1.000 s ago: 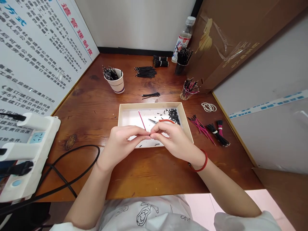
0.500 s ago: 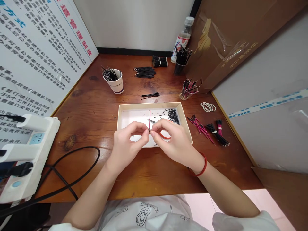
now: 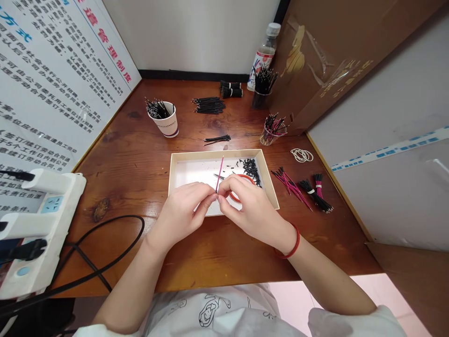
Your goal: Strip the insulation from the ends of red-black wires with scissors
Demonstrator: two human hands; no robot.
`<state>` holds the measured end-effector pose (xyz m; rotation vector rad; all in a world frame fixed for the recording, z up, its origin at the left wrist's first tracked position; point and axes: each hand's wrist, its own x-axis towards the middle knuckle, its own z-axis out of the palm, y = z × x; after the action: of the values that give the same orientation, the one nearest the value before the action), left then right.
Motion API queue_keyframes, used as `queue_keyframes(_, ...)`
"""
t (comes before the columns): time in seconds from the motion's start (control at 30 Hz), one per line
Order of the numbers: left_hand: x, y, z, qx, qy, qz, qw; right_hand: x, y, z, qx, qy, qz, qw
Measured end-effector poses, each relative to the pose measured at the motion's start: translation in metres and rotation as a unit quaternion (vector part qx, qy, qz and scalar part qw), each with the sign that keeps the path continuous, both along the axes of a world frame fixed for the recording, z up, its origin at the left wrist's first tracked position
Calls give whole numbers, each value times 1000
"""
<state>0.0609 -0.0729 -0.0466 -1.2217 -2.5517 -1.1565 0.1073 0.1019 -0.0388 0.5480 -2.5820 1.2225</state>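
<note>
A thin pink wire point(image 3: 220, 173) stands nearly upright between my fingertips, its dark lower end pinched by both hands. My left hand point(image 3: 184, 208) is closed on it from the left, thumb against index finger. My right hand point(image 3: 250, 206), with a red band at the wrist, pinches the same end from the right. Both hands are over the front edge of a shallow cream box point(image 3: 171, 175). Inside the box, scissors with red handles point(image 3: 247, 178) lie partly behind my right hand, and small black pieces point(image 3: 250, 169) are heaped at the right.
Behind the box are a paper cup point(image 3: 168, 125), loose black wires point(image 3: 209, 105), tied bundles point(image 3: 231, 92), a bottle point(image 3: 262, 58) and a clear cup point(image 3: 268, 136). Rubber bands point(image 3: 301, 155) and pink wires point(image 3: 293, 187) lie right. A power strip point(image 3: 59, 220) with cables is left.
The pink wire now leans to the right at its top. My left hand's fingers have drawn closer together, and more of the red scissor handles shows. The whole view has shifted slightly.
</note>
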Motion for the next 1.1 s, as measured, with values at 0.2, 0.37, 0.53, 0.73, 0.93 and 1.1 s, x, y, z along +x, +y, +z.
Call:
queue_keyframes(0.2,1,0,1,11,47,-8,999,3,-1,6,102,-3,30,994)
queue_keyframes(0.37,3,1,4,13,-5,-20,1000,5,1,10,110,22,41,993)
queue_keyframes(0.53,5,4,2,9,72,-23,997,2,6,5,52,49,42,997)
queue_keyframes(0.73,7,3,3,49,45,-34,997,3,7,5,-14,12,49,999)
queue_keyframes(0.93,12,3,3,184,-174,-22,967,2,3,8,-220,-75,51,971)
queue_keyframes(1.1,12,6,3,338,-365,-24,867,0,1,2,-415,-175,83,889)
